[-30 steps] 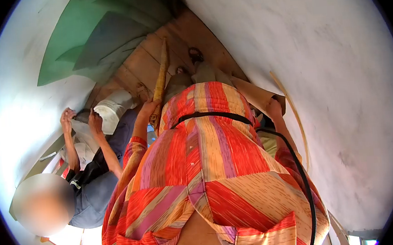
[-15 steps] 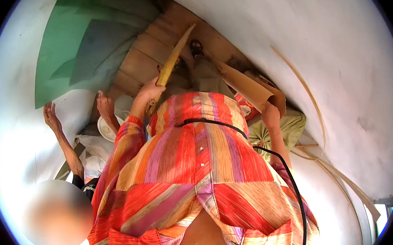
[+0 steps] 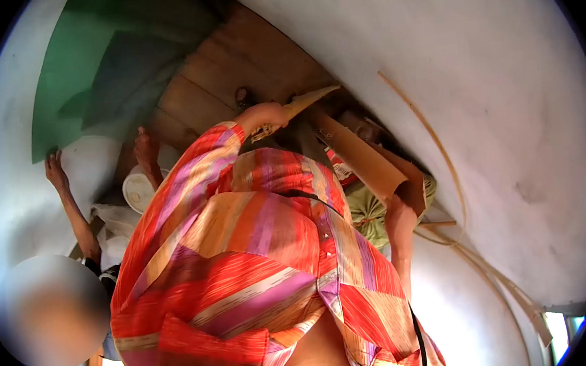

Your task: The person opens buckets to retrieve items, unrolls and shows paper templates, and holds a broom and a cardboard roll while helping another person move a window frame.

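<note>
My left hand is closed round a long, tapered yellow strip, whose pointed end reaches to the right above the brown sheet. A rough, patterned end of the strip shows below the hand; what it is made of I cannot tell. At the right, my right hand grips the near end of a curled brown sheet, which looks like cardboard or thin board. That sheet slants up and left toward the floor, and some of my fingers are hidden behind its edge.
A co-worker's hands are at the left, one near a green panel. A white bucket lid is below them. Beside my right arm lies an olive-green sack. Thin curved strips lie against the pale wall.
My left hand has swung right with the yellow strip, which has turned from pointing away to pointing right. My body has twisted, and the view has shifted. The right hand still holds the brown sheet.
</note>
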